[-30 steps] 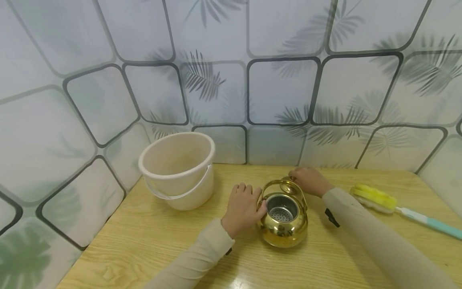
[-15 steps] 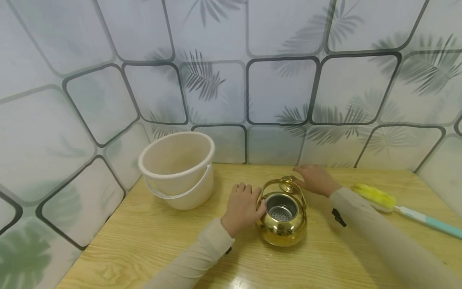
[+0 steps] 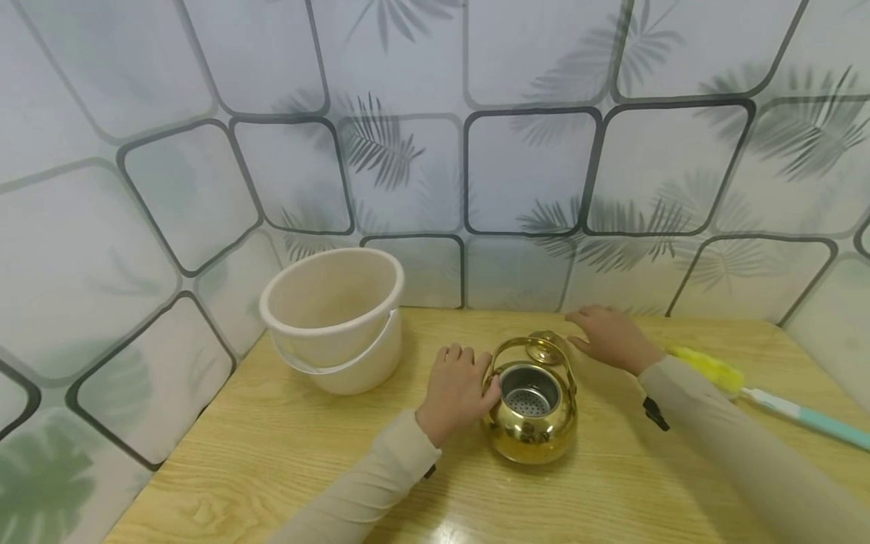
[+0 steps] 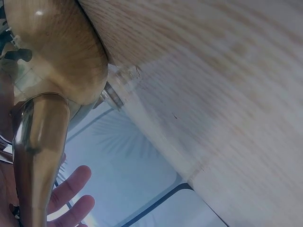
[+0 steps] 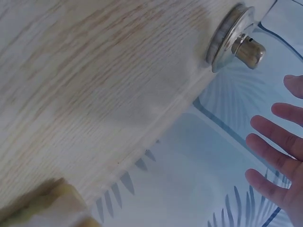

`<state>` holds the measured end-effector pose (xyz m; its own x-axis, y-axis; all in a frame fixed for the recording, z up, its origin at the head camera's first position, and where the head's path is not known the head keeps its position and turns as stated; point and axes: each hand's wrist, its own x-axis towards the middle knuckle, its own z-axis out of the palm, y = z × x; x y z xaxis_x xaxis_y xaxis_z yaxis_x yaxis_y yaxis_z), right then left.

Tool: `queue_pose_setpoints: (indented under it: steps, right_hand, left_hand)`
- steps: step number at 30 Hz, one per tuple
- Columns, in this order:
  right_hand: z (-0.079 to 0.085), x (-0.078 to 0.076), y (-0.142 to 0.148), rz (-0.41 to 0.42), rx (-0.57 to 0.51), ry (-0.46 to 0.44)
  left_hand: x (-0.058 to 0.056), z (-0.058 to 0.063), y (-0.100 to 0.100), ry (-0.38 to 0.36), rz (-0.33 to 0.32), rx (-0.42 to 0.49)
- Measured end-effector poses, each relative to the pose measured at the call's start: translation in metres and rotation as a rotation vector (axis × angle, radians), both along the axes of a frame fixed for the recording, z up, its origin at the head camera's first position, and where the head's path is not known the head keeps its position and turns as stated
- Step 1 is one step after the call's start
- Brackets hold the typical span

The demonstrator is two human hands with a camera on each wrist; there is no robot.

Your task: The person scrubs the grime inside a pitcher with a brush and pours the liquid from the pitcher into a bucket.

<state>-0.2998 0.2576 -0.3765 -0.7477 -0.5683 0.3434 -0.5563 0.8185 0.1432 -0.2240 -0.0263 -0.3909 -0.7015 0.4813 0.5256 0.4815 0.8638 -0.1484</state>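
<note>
The lid (image 5: 229,35) lies behind the kettle (image 3: 533,442), just left of the right hand (image 3: 615,338) (the nearer one), which is spread and bare of any load. The left hand (image 3: 454,393) grips the spout (image 4: 41,151). Kettle upright on the table (image 3: 306,468), long axis sideways, spout pointing left; lid knob up.

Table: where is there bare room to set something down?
Bare patches: front left, between bucket and left sleeve; at the back, between bucket and kettle; front right, between kettle and right sleeve. Crowded: around the kettle, left hand at its side, lid behind, right hand near the lid.
</note>
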Motion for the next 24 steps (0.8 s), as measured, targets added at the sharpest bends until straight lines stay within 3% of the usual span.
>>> queue_pose_setpoints:
  steps: [12, 24]
  right_hand:
    - [0.01, 0.015, 0.005, 0.004, -0.007, 0.044]
    - [0.021, 0.028, 0.008, 0.031, -0.015, 0.106]
  left_hand:
    - [0.0, -0.001, 0.0, 0.009, -0.006, 0.007]
    - [-0.001, -0.002, 0.0, -0.029, 0.003, 0.002]
